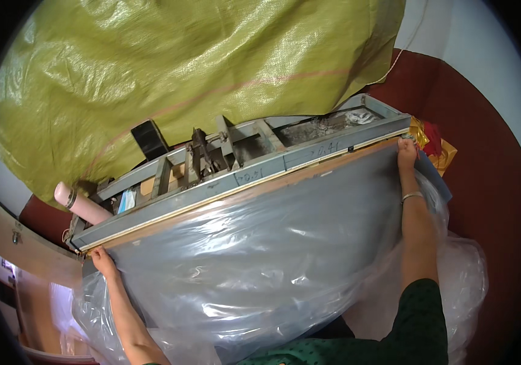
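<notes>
Just beyond the left hand (103, 264), its fingers closed on the transparent plastic sheet (242, 277) at the upper left corner, the metal frame (211, 187) ends, a pink bottle (93, 210) tilted at that end. Between both grips, the sheet's upper edge runs just beside the frame's front bar. The right hand (406, 153) clasps the upper right corner; beyond it spreads dark red floor (503, 201). Below the hands, the sheet looks glossy, wrinkled, grey showing through.

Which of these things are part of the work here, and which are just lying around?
Seemingly in use:
left hand and right hand, both at the far edge of the clear plastic sheet
metal frame alongside

Seemingly just lying about:
pink bottle
black rectangular object
</notes>
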`<state>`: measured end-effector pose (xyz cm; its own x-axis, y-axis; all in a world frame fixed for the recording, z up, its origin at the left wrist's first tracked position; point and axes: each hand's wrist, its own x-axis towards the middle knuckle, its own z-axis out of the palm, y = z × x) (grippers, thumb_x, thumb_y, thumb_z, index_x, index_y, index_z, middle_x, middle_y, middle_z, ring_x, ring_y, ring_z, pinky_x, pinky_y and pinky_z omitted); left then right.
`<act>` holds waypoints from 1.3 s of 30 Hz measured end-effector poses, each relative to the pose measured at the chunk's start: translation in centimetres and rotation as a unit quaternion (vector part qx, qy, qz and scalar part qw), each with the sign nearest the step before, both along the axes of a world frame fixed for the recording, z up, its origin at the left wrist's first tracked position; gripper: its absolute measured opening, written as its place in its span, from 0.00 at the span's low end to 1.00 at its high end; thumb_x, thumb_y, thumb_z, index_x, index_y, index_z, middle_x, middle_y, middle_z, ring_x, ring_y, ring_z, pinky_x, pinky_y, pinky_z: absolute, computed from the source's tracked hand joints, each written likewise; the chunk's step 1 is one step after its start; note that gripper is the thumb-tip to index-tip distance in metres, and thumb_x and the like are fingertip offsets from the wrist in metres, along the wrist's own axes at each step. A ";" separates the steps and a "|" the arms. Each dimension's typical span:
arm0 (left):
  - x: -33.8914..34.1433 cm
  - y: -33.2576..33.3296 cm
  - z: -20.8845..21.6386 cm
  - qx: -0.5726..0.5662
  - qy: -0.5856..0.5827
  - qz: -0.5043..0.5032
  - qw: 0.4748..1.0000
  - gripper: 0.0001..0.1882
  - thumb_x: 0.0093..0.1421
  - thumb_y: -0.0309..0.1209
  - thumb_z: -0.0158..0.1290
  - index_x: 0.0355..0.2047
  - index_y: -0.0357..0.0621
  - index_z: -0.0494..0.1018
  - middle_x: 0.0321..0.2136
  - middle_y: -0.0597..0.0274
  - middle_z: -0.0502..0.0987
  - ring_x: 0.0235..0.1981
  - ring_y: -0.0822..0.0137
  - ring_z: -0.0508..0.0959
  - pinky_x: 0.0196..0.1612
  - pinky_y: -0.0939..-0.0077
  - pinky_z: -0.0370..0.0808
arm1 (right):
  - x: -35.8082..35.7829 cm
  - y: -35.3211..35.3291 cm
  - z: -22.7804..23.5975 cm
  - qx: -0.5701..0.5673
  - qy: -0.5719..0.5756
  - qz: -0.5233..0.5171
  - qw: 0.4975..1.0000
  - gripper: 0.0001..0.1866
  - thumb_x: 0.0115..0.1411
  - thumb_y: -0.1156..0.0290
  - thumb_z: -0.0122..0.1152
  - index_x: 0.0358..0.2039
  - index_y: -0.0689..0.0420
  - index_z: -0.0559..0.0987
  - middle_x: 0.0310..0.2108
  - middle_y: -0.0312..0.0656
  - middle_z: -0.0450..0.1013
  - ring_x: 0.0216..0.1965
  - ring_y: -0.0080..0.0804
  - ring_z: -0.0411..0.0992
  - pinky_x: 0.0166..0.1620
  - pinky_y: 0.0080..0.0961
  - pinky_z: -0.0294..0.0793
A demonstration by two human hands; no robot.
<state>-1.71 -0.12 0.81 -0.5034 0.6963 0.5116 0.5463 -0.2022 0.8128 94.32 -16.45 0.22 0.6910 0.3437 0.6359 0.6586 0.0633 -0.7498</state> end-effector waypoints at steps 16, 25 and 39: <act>-2.2 -1.5 0.5 0.018 -0.152 0.041 0.987 0.04 0.56 0.26 0.43 0.33 0.44 0.62 0.24 0.66 0.67 0.19 0.73 0.67 0.22 0.80 0.69 | -2.0 1.2 0.6 0.044 0.086 -0.005 0.995 0.05 0.53 0.75 0.51 0.32 0.58 0.69 0.21 0.36 0.67 0.20 0.22 0.65 0.24 0.22 0.66; -0.3 -8.1 7.2 -0.092 0.009 -0.183 0.979 0.02 0.58 0.24 0.44 0.29 0.43 0.66 0.21 0.72 0.66 0.21 0.81 0.65 0.23 0.86 0.63 | -16.3 3.0 9.1 0.059 -0.089 -0.029 0.994 0.07 0.55 0.76 0.54 0.36 0.60 0.72 0.33 0.41 0.71 0.34 0.30 0.69 0.38 0.22 0.68; 1.1 -30.1 19.8 -0.119 0.244 -0.163 0.948 0.06 0.53 0.24 0.52 0.32 0.38 0.69 0.19 0.61 0.73 0.22 0.72 0.73 0.27 0.80 0.69 | -64.9 -2.2 16.1 -0.155 -0.167 0.695 0.682 0.10 0.49 0.64 0.63 0.25 0.58 0.77 0.22 0.40 0.74 0.25 0.32 0.72 0.29 0.25 0.69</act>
